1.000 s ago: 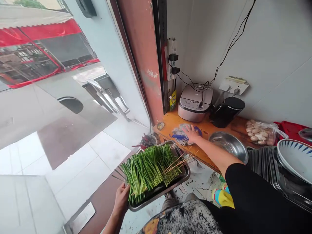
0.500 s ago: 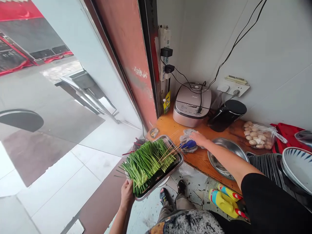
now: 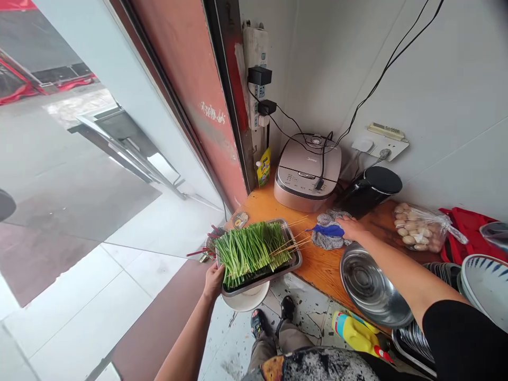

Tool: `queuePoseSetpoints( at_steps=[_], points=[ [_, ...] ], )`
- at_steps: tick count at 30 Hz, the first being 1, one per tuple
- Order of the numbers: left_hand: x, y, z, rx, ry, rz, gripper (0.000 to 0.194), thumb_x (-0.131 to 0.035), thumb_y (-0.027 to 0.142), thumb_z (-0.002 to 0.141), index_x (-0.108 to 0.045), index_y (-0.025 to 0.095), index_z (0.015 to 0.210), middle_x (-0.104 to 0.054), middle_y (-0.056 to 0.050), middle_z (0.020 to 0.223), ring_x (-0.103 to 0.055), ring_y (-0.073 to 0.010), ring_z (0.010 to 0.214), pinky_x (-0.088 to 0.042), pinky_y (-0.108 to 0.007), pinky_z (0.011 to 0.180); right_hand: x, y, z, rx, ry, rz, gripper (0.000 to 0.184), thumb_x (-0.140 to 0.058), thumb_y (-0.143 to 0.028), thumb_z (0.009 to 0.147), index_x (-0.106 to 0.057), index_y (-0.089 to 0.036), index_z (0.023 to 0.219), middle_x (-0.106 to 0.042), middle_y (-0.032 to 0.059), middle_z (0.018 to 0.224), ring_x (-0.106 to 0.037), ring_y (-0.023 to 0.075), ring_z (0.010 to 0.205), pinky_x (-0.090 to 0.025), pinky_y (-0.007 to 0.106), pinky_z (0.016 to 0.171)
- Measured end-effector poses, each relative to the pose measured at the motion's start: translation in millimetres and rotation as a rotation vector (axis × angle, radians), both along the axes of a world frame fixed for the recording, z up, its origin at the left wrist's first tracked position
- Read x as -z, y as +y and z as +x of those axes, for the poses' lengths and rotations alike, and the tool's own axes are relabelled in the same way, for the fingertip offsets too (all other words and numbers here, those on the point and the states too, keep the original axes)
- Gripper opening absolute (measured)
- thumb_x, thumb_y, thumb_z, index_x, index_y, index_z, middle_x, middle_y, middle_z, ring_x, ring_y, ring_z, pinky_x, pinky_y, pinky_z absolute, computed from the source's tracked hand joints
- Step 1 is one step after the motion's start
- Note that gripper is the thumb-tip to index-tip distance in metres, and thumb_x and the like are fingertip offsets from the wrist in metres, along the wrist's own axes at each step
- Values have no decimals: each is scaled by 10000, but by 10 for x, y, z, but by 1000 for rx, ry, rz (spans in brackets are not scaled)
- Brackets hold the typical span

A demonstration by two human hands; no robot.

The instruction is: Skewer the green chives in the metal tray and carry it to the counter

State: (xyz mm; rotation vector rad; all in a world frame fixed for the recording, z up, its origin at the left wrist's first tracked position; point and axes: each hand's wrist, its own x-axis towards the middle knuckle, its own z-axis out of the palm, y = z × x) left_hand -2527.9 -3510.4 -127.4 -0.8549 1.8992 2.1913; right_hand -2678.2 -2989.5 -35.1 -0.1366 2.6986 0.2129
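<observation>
My left hand [image 3: 215,280] grips the near left corner of a metal tray [image 3: 291,254]. The tray carries green chives on wooden skewers [image 3: 251,250], and its far end rests on the orange wooden counter [image 3: 278,203]. My right hand [image 3: 351,227] reaches across the counter with its fingers on a grey and blue cloth [image 3: 327,235] that lies just right of the tray. The fingertips are partly hidden by the cloth.
A rice cooker [image 3: 307,170] and a black kettle [image 3: 371,188] stand at the back against the wall. A steel bowl [image 3: 371,286], a bag of pale balls [image 3: 418,226], stacked trays [image 3: 420,346] and a blue-rimmed bowl [image 3: 484,275] lie to the right. A yellow bottle [image 3: 357,333] is below.
The tray has slid further onto the counter's left end. My right hand has dragged the cloth to the right, away from the tray. My view has shifted right and down.
</observation>
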Motion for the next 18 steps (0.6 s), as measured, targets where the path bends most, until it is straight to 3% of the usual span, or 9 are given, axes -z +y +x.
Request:
queuePoseSetpoints(
  at_steps=[5,10,18],
  points=[
    [34,47,-380,122,22,-53,495,-733,481,568,-629,100,867,-655,-40,684,-593,-176,627,-470,-272,605,61,5,46,36,-40,11,762,-676,-106,664,-422,-232,1371,-360,144,1397,-468,288,1144,-344,358,941],
    [21,156,-621,233,14,-192,510,-651,508,617,-628,86,902,-642,-56,669,-586,-195,619,-468,-298,603,94,27,117,67,-19,-14,766,-661,-121,695,-380,-252,1395,-313,128,1434,-418,294,1204,-320,371,984],
    [62,118,-1084,405,-20,-813,139,-475,294,727,-523,170,685,-564,-32,627,-568,-203,698,-431,-298,663,103,44,121,95,-9,-88,754,-633,-107,706,-374,-242,1401,-259,138,1468,-396,321,1224,-320,405,1008]
  ],
)
